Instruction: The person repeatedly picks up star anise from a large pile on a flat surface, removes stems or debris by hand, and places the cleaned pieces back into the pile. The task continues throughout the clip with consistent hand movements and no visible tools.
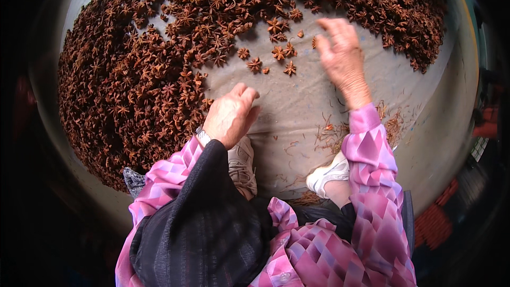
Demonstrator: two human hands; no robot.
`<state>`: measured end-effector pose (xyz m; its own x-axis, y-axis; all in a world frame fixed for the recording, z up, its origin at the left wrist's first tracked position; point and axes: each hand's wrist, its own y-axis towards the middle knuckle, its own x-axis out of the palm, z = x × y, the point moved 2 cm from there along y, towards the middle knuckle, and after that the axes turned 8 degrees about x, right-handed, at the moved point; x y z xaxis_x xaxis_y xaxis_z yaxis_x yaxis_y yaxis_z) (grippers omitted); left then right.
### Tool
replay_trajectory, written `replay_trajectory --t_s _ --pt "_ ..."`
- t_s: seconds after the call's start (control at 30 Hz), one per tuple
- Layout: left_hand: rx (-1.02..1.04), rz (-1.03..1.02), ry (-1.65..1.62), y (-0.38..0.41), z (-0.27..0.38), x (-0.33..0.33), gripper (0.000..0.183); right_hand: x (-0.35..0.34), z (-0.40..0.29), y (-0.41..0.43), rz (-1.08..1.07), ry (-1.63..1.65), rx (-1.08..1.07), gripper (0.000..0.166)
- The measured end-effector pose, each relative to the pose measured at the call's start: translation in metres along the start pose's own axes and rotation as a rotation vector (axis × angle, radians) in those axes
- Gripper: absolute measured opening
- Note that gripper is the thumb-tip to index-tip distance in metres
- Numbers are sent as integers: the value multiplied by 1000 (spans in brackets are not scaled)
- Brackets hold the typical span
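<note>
Dried star anise pods (131, 99) form a thick heap that curves from my left side across the far part of a pale plastic sheet (287, 103). My left hand (231, 115), with a metal watch band (203, 136) at the wrist, hovers by the heap's inner edge. Its fingers are curled, and the palm side is hidden. Farther out, my right hand (342, 54) is slightly blurred, fingers apart. A single pod (314, 42) is close beside its thumb; contact is unclear. Between the hands and the heap, several loose pods (278, 52) are scattered.
Thin brown stems (334, 131) litter the sheet near my right forearm. My taupe shoe (242, 163) and white shoe (330, 175) rest at the sheet's near side. Dark cloth (199, 223) covers my lap. Red objects (434, 227) lie beyond the sheet at lower right.
</note>
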<state>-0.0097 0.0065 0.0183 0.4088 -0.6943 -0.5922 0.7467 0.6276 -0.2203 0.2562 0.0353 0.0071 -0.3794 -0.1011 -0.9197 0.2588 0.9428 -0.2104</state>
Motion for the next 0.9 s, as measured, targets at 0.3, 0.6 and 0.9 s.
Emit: replay_trajectory --t_s 0.3,0.6,0.9 --pt "-428 172 -1025 33 5 -7 40 17 -51 -57 55 450 -158 13" --pt "-467 198 -1447 25 0 8 23 3 -55 -87 -34 691 -200 21" --pt "-427 138 -1532 1 5 20 24 4 -44 -102 -491 1060 243 16"
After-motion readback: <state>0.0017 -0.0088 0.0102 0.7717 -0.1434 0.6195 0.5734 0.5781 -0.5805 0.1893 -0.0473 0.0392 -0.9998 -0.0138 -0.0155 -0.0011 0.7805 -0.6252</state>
